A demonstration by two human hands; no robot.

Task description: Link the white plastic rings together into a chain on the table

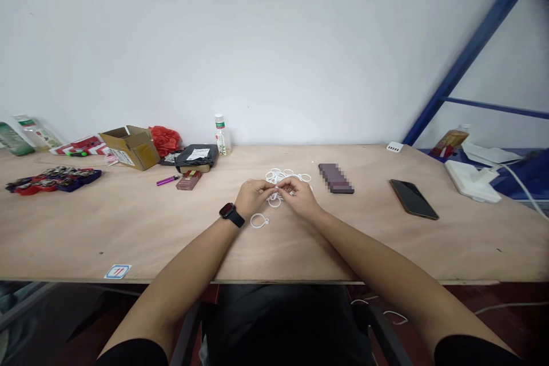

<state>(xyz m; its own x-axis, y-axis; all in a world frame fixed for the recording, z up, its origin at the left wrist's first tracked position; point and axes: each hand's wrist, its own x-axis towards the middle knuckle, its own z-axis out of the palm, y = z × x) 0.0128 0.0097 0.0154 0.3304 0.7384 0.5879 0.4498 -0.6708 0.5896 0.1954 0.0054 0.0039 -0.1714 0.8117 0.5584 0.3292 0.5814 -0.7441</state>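
Observation:
My left hand [251, 195] and my right hand [300, 194] meet at the middle of the wooden table [128, 229], fingers pinched together on a small white ring between them. A black watch [231, 214] sits on my left wrist. Just behind my hands lies a pile of white plastic rings [285, 176]. One finished-looking ring with a small loop [259, 221] lies apart on the table, just below my left hand.
A dark wallet-like case [335, 178] and a black phone [413, 199] lie to the right. To the left are a maroon box [189, 179], a purple lighter [168, 180], a cardboard box [130, 147], a clear bottle [222, 135] and a pile of red and blue items [54, 178]. A blue steel frame [472, 48] stands at right.

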